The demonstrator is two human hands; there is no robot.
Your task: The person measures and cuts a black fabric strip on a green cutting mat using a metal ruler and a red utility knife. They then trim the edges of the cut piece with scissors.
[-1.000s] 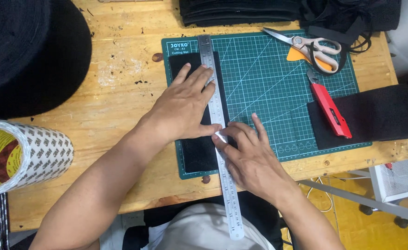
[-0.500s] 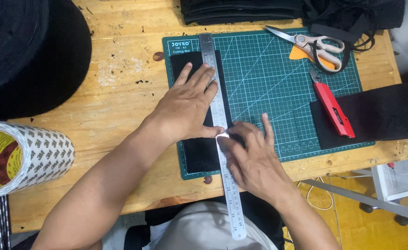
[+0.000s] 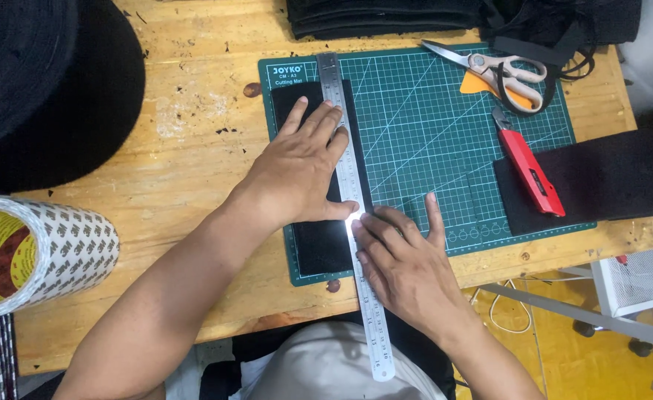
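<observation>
Head view is showing the left hand [image 3: 300, 174] pressing spread and flat on the steel ruler [image 3: 352, 215] over black fabric [image 3: 308, 237] on the cutting mat [image 3: 430, 126], while the right hand [image 3: 400, 263], its grip unclear, is working at the ruler's edge, needing firm, even pressure.

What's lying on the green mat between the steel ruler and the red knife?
Nothing: in the head view, the cutting mat is bare between the steel ruler and the red utility knife.

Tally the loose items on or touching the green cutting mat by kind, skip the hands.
Steel ruler: 1
Scissors: 1
Red utility knife: 1
Black sheet pieces: 2, one under the left hand at, one at the mat's right edge
Orange scrap: 1
Total: 6
The right hand rests by the ruler; whether it holds anything is hidden.
</observation>
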